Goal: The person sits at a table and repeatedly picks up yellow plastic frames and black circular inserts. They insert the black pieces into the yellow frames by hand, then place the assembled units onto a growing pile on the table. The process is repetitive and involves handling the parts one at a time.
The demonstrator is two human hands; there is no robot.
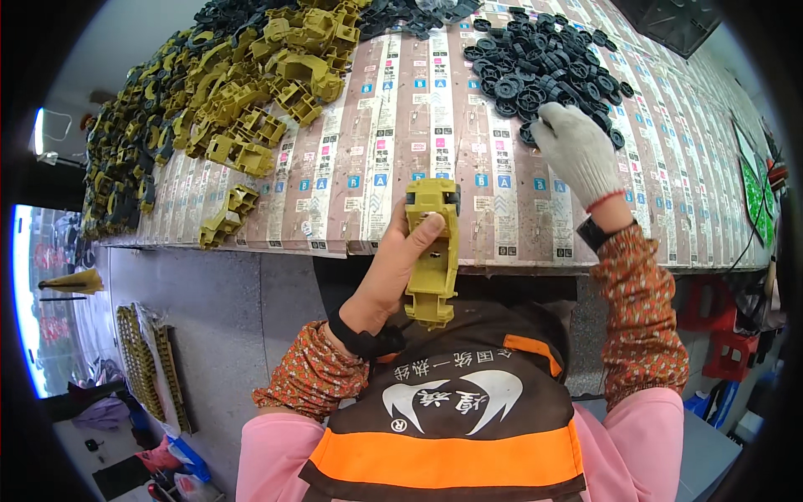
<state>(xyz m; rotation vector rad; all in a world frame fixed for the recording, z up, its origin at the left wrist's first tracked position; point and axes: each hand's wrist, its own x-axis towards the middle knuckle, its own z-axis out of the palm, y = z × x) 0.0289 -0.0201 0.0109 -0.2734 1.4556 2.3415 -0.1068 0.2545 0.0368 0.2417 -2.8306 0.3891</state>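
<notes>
My bare left hand (393, 266) grips a yellow plastic toy car body (432, 280) at the table's near edge, thumb pressed on top. Black wheels (452, 199) show at the body's far end, and its hollow side faces up. At the near side of a pile of black toy wheels (544, 63), my right hand (581, 155) in a white knitted glove has its fingers curled together. The fingertips pinch at a black toy wheel (528, 135) on the pile's edge; they partly cover it.
A large heap of yellow car bodies (309, 71) covers the table's left, with finished-looking yellow and black pieces (117, 159) beyond it. One pair of yellow bodies (228, 216) lies near the front edge. Red stools (711, 305) stand below at right.
</notes>
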